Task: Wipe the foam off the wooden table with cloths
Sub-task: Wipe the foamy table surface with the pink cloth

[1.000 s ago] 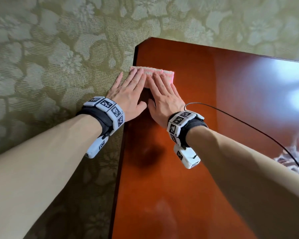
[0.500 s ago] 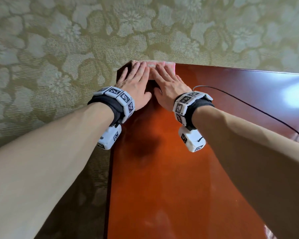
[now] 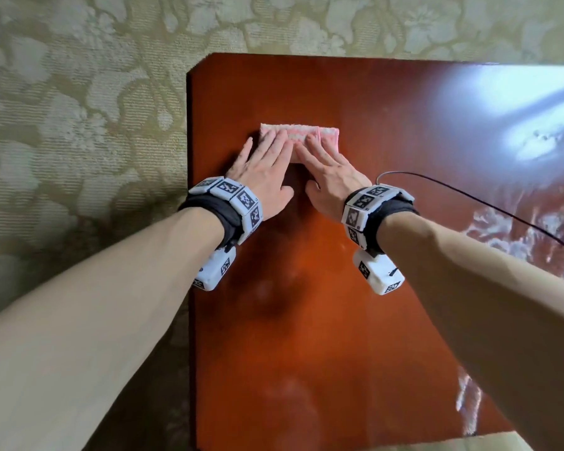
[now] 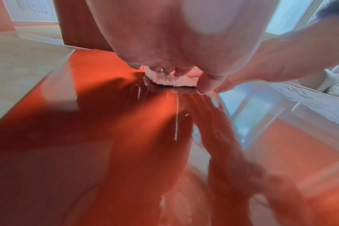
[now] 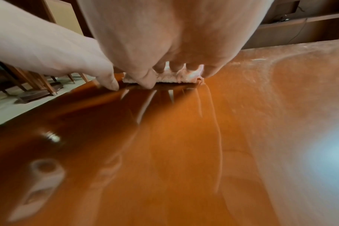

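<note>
Head view: from above, facing down and forward, at arm's length over the wooden table [image 3: 306,320]. Wrist views: very low and close, along the fingers. Shared by all three: the pink cloth [image 3: 298,133] [image 4: 164,78] [image 5: 174,78].

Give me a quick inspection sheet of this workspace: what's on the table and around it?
Surface: glossy wooden table, thin wet streaks near the hands.
Job's things: folded pink cloth flat on the table; white foam at the table's right side.
Clutter: nothing seen.
Grippers: left hand and right hand side by side, straight fingers pressing the cloth.
Cables: black cable from the right wristband across the table.
Surroundings: floral green carpet.
</note>
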The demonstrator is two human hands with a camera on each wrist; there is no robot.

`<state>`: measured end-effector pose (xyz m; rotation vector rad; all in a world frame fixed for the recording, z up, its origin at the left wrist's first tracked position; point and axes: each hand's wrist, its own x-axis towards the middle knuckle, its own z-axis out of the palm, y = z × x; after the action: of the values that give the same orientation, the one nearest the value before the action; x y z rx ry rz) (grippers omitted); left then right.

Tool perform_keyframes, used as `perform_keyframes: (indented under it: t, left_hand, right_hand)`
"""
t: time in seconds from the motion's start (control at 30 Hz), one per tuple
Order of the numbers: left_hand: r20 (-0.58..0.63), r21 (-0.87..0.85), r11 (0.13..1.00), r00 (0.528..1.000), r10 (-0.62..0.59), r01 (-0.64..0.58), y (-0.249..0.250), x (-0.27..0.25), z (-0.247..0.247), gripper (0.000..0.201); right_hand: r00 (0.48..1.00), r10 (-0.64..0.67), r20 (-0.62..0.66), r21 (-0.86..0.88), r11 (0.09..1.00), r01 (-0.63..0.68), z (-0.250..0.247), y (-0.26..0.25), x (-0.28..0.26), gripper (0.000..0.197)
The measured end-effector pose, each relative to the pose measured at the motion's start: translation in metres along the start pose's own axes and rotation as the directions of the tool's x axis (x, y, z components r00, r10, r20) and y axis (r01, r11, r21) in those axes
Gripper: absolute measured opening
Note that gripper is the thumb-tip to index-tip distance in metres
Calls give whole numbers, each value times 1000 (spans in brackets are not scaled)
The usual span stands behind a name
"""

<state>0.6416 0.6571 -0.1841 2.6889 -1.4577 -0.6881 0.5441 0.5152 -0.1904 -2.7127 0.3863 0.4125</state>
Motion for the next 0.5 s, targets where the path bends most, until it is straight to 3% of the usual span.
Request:
perform_keyframes:
  t: [0.33,0.5]
  left_hand:
    - [24,74,994,996,83,-84,61,-156,68,81]
    - [-51,133,984,991,126,-119,89,-232,105,74]
  right_hand:
    - [999,-38,-30,-33,999,36,62,-49,-175,71]
    - [995,22,-95,-12,1000,-24,105,-72,-256,64]
